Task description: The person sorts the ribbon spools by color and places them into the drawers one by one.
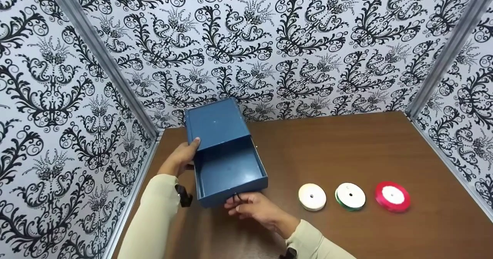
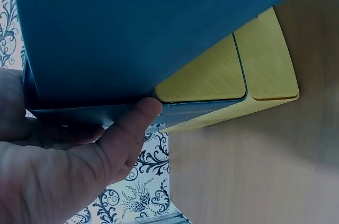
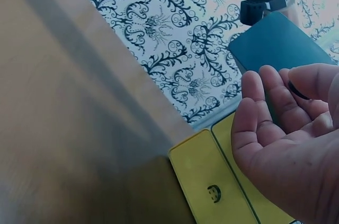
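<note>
head view: your left hand (image 1: 180, 157) is clamped on the left edge of the blue box (image 1: 217, 122), which sits toward the left of the brown surface (image 1: 327, 143), and your right hand (image 1: 262, 211) pinches the dark loop (image 1: 236, 196) at the front of its pulled-out drawer (image 1: 231, 170). to your right, well apart from the box, a cream spool (image 1: 308, 202), a green-edged spool (image 1: 354, 199) and a red spool (image 1: 397, 206) lie in a row.

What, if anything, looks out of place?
Nothing stands out. The round cream ribbon spool, round green ribbon spool and round red ribbon spool lie flat in a row; the open blue rectangular drawer shows no obvious damage.
</note>
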Available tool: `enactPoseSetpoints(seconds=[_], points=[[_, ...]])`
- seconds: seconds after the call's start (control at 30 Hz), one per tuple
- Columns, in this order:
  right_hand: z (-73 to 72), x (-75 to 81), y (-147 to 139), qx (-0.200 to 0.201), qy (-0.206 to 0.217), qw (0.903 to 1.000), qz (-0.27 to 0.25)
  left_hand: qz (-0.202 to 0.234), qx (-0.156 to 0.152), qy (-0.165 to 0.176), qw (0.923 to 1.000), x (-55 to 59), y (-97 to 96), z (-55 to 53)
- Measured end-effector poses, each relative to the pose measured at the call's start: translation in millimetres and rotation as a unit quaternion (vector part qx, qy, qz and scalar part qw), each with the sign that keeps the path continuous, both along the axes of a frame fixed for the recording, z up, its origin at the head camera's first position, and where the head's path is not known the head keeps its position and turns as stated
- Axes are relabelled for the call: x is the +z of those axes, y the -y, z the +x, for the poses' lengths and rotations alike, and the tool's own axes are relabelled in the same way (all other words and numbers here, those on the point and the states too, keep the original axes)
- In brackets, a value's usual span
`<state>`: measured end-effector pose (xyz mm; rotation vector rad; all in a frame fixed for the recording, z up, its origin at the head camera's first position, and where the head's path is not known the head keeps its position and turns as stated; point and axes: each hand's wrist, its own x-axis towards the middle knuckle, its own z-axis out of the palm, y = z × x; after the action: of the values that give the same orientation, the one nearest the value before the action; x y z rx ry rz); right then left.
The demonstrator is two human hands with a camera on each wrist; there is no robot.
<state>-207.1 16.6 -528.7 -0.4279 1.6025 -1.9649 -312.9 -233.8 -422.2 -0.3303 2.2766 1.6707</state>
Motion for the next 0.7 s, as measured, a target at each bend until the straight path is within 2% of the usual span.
enactPoseSetpoints(seconds=[0.3, 0.7], points=[[7.7, -7.0, -3, -0.008, -0.009, 0.9999, 0.002, 0.007, 0.000, 0.000, 1.0000, -1.3, 0.3, 1.3], [18.4, -5.5, -6, -0.001, -0.022, 0.9997, 0.010, 0.010, 0.000, -0.006, 0.9999, -1.0, 0.6, 1.9]])
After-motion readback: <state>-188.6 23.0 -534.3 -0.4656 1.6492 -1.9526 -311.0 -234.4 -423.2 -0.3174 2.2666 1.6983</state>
